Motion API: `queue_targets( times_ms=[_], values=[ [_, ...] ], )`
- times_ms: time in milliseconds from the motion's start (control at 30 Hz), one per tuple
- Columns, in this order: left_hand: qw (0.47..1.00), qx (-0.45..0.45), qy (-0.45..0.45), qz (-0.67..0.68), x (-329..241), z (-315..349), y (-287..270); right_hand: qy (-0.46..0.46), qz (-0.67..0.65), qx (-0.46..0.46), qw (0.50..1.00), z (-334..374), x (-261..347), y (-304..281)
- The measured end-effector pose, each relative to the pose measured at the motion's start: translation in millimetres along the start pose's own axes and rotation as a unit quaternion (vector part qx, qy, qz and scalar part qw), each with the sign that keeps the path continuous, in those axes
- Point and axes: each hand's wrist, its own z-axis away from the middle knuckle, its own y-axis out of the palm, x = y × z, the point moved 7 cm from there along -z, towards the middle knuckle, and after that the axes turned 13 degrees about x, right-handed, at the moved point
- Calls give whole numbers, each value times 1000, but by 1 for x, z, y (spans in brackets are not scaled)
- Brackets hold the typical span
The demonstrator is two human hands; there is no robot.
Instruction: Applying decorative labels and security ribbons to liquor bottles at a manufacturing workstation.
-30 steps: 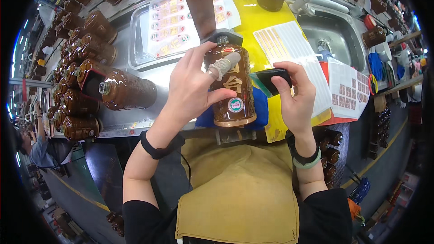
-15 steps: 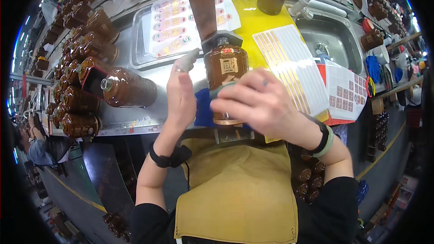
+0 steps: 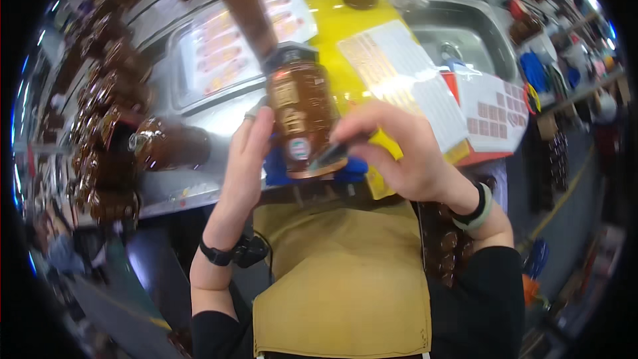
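Note:
A glossy brown bottle (image 3: pixel 316 103) with gold characters lies in front of me, its neck end at a dark holder (image 3: pixel 292 48) below a long brown bar (image 3: pixel 240 0). Low on the bottle's front is a small round whitish label (image 3: pixel 300 149). My left hand (image 3: pixel 247 156) is beside the bottle's left side, fingers straight; whether they touch it is unclear. Between my right thumb and fingers is a dark flat tool (image 3: pixel 342 149), its tip at the bottle's lower front; my right hand (image 3: pixel 402 149) is closed on it. Blue material (image 3: pixel 352 170) shows under the bottle.
A metal tray (image 3: pixel 174 86) with a sticker sheet (image 3: pixel 232 33) lies beyond. On a yellow sheet (image 3: pixel 325 10) rests a gold-striped label sheet (image 3: pixel 405 86). Another label sheet (image 3: pixel 492 116) is near the sink (image 3: pixel 458 40). A brown bottle (image 3: pixel 173 144) and several more crowd the left.
My right hand has moved off the bottle's front to its right side, uncovering the lower characters and round label. The bottle's markings now face more to the left. The whole view has shifted.

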Motion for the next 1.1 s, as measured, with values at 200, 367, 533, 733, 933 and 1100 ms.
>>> queue_targets(
  times_ms=[200,367,533,733,933,1100],
  values=[
    [994,58,-57,79,34,-36,10,31,-37,-160,986,38,-1,-32],
    [988,152,27,14,6,22,40,3,-96,-207,974,44,-5,-34],
    [935,255,64,-237,-16,14,107,-30,58,-261,963,96,27,-54],
    [867,290,155,-374,-24,27,188,79,195,-273,939,201,82,-45],
    [741,462,309,-377,6,43,297,319,274,-452,786,389,107,-37],
    [788,404,277,-374,10,30,281,645,381,-517,414,579,165,46]
  ],
)
